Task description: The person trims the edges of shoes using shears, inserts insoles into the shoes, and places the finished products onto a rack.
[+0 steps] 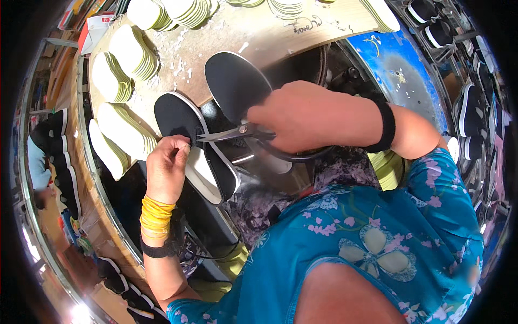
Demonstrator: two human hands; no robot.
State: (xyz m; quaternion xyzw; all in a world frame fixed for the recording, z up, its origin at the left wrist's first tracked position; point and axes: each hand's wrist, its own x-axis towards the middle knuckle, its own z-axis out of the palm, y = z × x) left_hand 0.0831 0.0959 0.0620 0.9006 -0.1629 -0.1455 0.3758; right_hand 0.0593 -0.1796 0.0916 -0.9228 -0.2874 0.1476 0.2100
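Both hands work near the middle of the head view, close to one another. Left hand (168,164) is at 9 o'clock, with thumb and forefinger pressed together at the opening of a black shoe (172,110); whether something is pinched between them is too small to tell. Right hand (302,116), at 1 o'clock, is closed on the handles of the scissors (229,134). Their blades point toward 9 o'clock, and the tips are just beside the left fingertips, over the shoe.

This shoe lies between 9 and 10 o'clock, with its toe toward 11 and its heel toward 5. It has a white edge, and its pale inside shows below the left hand. A second black shoe (232,81) is near 12 o'clock; the right hand hides its lower part, so I cannot tell if they touch.

On the left wrist there are yellow bands (156,216) and a dark band (156,250); the right wrist wears a black band (386,127). At 4 o'clock is a blue flowered garment (324,237).

Stacks of pale insoles (132,51) stand on a board (270,40), from 9 round to 1 o'clock, with white scraps (182,65) among them. A worn blue surface (388,75) is at 2 o'clock. More black shoes (469,110) are at 9, between 7 and 8, and between 2 and 3 o'clock.
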